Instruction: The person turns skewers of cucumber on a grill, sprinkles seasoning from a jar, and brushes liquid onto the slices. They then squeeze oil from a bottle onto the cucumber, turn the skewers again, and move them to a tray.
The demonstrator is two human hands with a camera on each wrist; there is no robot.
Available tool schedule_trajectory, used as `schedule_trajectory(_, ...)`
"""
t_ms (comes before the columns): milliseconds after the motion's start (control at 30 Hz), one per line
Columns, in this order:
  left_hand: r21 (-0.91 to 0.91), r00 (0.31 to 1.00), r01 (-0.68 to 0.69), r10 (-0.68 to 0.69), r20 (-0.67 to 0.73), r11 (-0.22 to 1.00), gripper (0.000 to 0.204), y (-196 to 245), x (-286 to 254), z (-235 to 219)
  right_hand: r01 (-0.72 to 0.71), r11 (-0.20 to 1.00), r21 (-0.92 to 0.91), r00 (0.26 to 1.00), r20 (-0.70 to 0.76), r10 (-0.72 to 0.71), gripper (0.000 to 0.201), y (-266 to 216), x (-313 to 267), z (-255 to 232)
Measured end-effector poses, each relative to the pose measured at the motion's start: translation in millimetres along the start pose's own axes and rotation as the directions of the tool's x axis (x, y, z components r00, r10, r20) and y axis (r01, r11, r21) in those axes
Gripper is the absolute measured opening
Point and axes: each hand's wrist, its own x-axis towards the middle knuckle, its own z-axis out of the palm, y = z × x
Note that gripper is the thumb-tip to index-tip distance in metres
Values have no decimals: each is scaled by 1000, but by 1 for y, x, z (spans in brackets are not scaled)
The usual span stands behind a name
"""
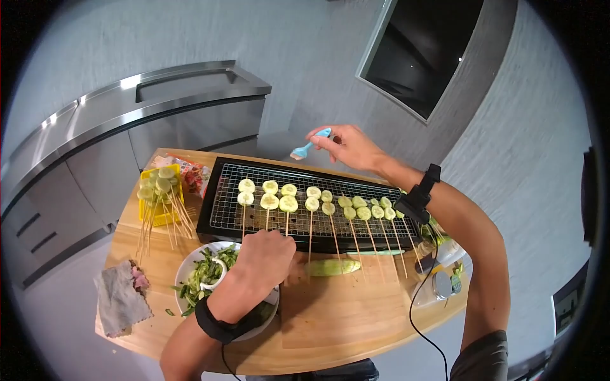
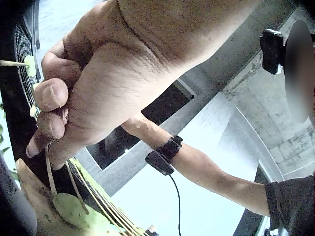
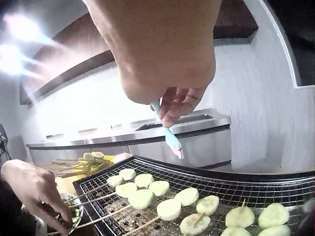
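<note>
My right hand pinches the handle of a light blue basting brush above the grill's back edge. The brush's pale bristles point down, over the grill in the right wrist view. With curled fingers, my left hand pinches the stick of a cucumber skewer at the grill's front edge. Skewered cucumber slices lie in a row on the wire rack of the black grill, their sticks jutting toward the front. Below the left wrist stands a white bowl of green peelings.
Left of the grill, a yellow basket holds more cucumber skewers beside a red packet. A grey cloth lies at the table's left edge. A cucumber piece lies before the grill; a jar stands at right, near a dangling black cable.
</note>
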Motion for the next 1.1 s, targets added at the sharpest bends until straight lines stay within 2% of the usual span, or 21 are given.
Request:
schedule_trajectory(167, 71, 1000, -16, 17, -15, 997, 30, 2, 2, 4, 53, 983, -178, 998, 28, -49, 36, -7, -34, -10)
schedule_trajectory(233, 85, 1000, -3, 5, -22, 996, 31, 6, 4, 1, -17, 999, -33, 999, 32, 18, 36, -12, -49, -10)
schedule_trajectory(267, 96, 1000, 12, -9, -23, 995, 32, 9, 5, 0, -16, 999, -37, 999, 33, 17, 36, -9, -52, -10)
schedule_trajectory(333, 69, 1000, -13, 11, 18, 998, 31, 15, 6, -1, -133, 966, 220, 986, 127, 107, 35, -1, -56, -10)
schedule_trajectory(467, 69, 993, -79, 73, 95, 994, 28, 25, 6, 4, -194, 954, 229, 975, 148, 163, 35, 5, -55, -8)
schedule_trajectory(600, 63, 991, -112, 106, 86, 992, 28, 29, 4, 11, -154, 958, 241, 984, 121, 128, 38, 36, -37, -2)
schedule_trajectory(667, -27, 992, -125, 125, 15, 992, 14, 31, 2, 8, -145, 965, 219, 989, 17, 145, 39, 45, -29, -4)
schedule_trajectory(733, -31, 992, -119, 120, 26, 992, 15, 32, 3, 10, -143, 966, 215, 990, 16, 143, 40, 45, -25, -8)
schedule_trajectory(800, -30, 993, -116, 117, 34, 993, 15, 32, 4, 11, -124, 988, 96, 992, -26, 127, 35, 38, -25, -12)
schedule_trajectory(833, -1, 989, -126, 125, 80, 992, 22, 30, 5, 14, -124, 988, 97, 992, -27, 127, 35, 37, -26, -13)
schedule_trajectory(867, 26, 983, -136, 132, 125, 990, 41, 29, 6, 15, -81, 996, 48, 996, -20, 82, 35, 35, -28, -14)
schedule_trajectory(933, 31, 985, -137, 133, 107, 990, 41, 29, 5, 15, -38, 999, -4, 999, -10, 38, 34, 29, -35, -16)
schedule_trajectory(1000, 35, 988, -137, 134, 83, 990, 40, 30, 3, 13, 107, 974, -202, 994, 42, -100, 33, 17, -50, -16)
schedule_trajectory(1033, 6, 990, -137, 137, 32, 991, 20, 32, 2, 11, 108, 972, -206, 994, 45, -101, 33, 17, -56, -15)
schedule_trajectory(1100, -24, 991, -136, 135, -22, 990, 12, 32, 0, 9, 277, 939, -206, 961, 52, -272, 31, 19, -69, -10)
